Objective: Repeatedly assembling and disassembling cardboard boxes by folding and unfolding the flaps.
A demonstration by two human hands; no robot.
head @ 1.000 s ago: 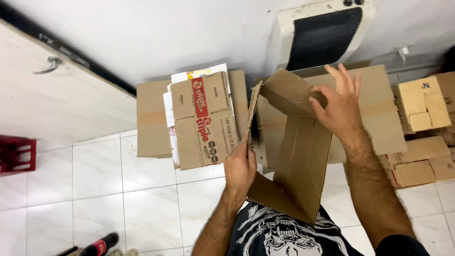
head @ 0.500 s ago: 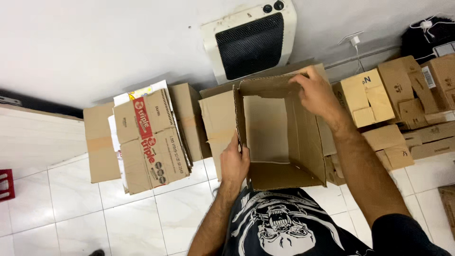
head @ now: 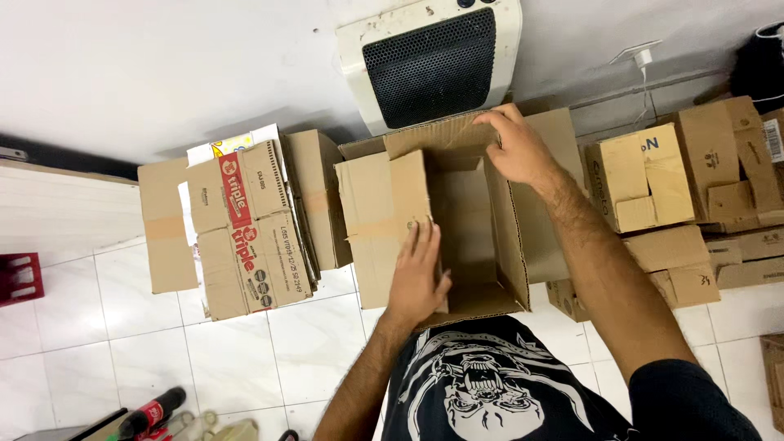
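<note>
White tiled floor (head: 245, 359), white wall behind, seen from above. Landmark: open cardboard box (head: 465, 229), held in front of the torso, mouth facing up at the camera.

- Left hand (head: 416, 273): lies flat, fingers straight, on the box's left flap, near its lower edge. Grip spread open, pressing rather than pinching; holds nothing closed.
- Right hand (head: 518, 147): on the box's far rim, fingers curled loosely over the top flap edge. Partly closed on that flap, not a tight grip.
- Box looks squared up, inside empty as far as visible. Brown tape strip crosses the left flap.
- Left of the box: stack of flattened cartons (head: 237, 229) leaning at the wall, one with red printing.
- Behind the box, against the wall: white heater (head: 429, 61) with dark grille.
- Right of the box: more small cartons (head: 670, 188) piled on the floor.
- Far lower left of the box: dark bottle (head: 151, 411) with red label lying on the floor. Red crate at the left frame edge.

Step, my read: box is being erected, with the flaps spread out of the way. Next move likely calls for both hands to keep the walls square while folding the flaps outward or setting it down; left flap needs steady pressure so it doesn't spring back.
</note>
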